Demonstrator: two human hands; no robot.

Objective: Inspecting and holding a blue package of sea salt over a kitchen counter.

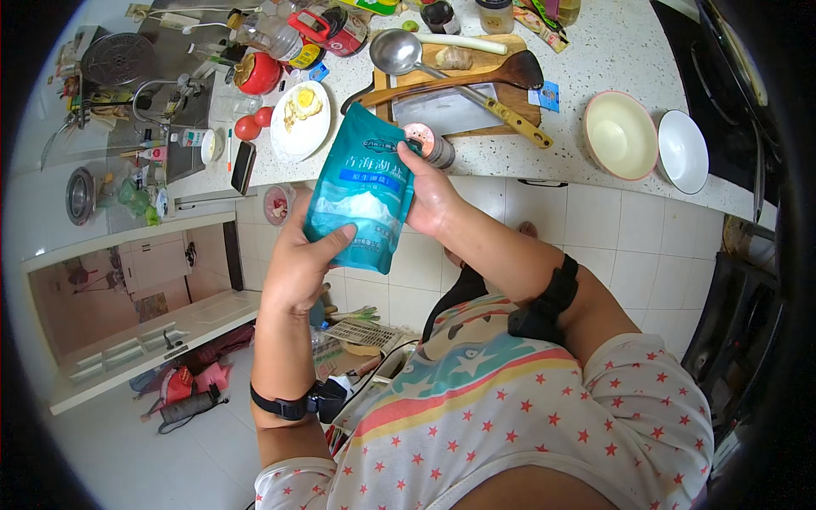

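A teal plastic pouch is held upright between both hands, tilted slightly. It bears printed writing and a picture of a snowy mountain. My left hand grips its lower left side, with the thumb across the front. Its upper right edge is pinched by my right hand, thumb on the front and the other fingers partly hidden behind. Just beyond the right thumb, a round container with a pink perforated top stands on the speckled counter, partly covered by the pouch.
A cutting board carries a steel ladle, a wooden spatula, a cleaver and ginger. Left are a plate with a fried egg, tomatoes and a phone. Two bowls stand right, beside the cooktop.
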